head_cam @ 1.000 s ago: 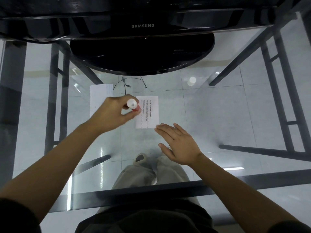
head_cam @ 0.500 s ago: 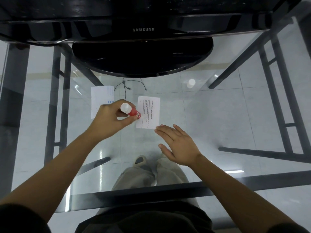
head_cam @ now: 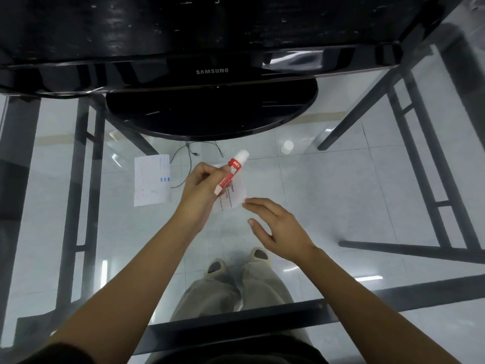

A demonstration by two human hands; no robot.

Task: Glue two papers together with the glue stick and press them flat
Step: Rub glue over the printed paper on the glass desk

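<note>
My left hand [head_cam: 199,185] has its fingers closed round the light, rigid glue stick [head_cam: 232,172], best held mid-barrel, while my right hand [head_cam: 278,227] hovers open and empty beside the thin, floppy printed paper [head_cam: 237,198] lying on the glass tabletop [head_cam: 341,193] under them.

Papers: two, one printed sheet [head_cam: 236,198] mid-worktop, one sheet with blue marks [head_cam: 151,179] toward the left edge. Glue stick [head_cam: 232,172]: one, red-bodied, white-tipped. Loose white cap [head_cam: 287,147]: one, toward the far edge. Monitor [head_cam: 210,72]: one, at the far edge. Hands: two, left hand [head_cam: 202,190] and right hand [head_cam: 278,227]. Glass worktop [head_cam: 341,193]: one.
</note>
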